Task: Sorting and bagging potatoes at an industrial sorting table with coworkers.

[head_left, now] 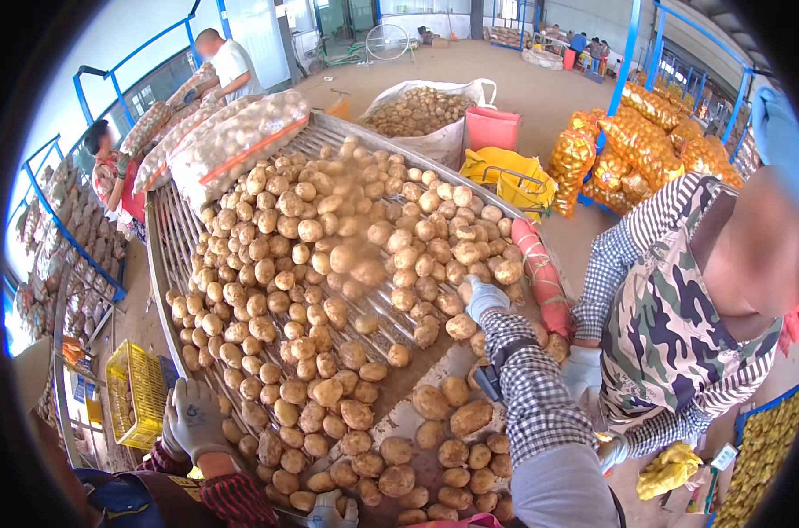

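Potatoes (294, 389) cover a slatted metal sorting table (168, 231) before me. My right hand (486, 297), in a pale glove, reaches forward over its right side. Its fingers touch potatoes there, and whether they grip one is unclear. A checked sleeve and a dark wrist strap with a small device (488, 381) cover that forearm. At the bottom edge my left hand (332, 509), in a grey glove, is partly cut off, its fingers curled around a potato. Larger potatoes (452, 452) lie on the flat plate (399, 429) between my arms.
A co-worker's grey-gloved hands (198, 416) are at the table's left edge. Another co-worker in a camouflage apron (663, 317) stands close on the right. Full mesh sacks (241, 142) lie at the far end. A red-wrapped pad (538, 277) lines the right rim. A yellow crate (135, 396) stands left.
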Tool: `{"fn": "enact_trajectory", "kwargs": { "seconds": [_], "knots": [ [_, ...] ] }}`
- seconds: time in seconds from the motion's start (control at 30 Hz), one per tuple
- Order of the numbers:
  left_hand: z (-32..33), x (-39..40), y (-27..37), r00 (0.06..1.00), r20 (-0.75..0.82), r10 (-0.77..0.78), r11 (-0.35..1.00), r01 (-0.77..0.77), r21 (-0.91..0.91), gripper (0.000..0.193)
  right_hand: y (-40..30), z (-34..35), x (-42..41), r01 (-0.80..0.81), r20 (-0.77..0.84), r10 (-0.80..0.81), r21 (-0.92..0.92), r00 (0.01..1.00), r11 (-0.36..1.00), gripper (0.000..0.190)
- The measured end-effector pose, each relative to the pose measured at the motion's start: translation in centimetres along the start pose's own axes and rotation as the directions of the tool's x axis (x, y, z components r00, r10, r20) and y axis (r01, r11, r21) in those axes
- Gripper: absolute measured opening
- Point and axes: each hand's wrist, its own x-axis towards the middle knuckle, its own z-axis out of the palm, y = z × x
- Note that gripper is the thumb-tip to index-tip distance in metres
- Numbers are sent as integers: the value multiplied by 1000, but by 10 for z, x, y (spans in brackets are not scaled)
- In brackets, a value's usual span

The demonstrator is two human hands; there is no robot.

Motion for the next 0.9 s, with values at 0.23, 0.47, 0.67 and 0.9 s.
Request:
{"fn": "enact_trajectory", "kwargs": {
  "seconds": [0.23,0.47,0.67,0.9],
  "knots": [
    [-51,17,15,969,158,-188,897,104,430,12,35,38,-31,413,-415,-50,876,909,249,56],
    [91,-204,-138,970,-198,-141,308,233,923,28,-28,7,-198,-316,-52,-626,829,778,-461,63],
    [217,-139,-112,879,-114,-463,648,423,633,42,-32,11,-290,73,-125,-697,992,706,-104,73],
    [206,-157,-126,860,150,-487,758,331,563,58,-21,7,-349,518,-181,-768,827,615,220,66]
  ]
}}
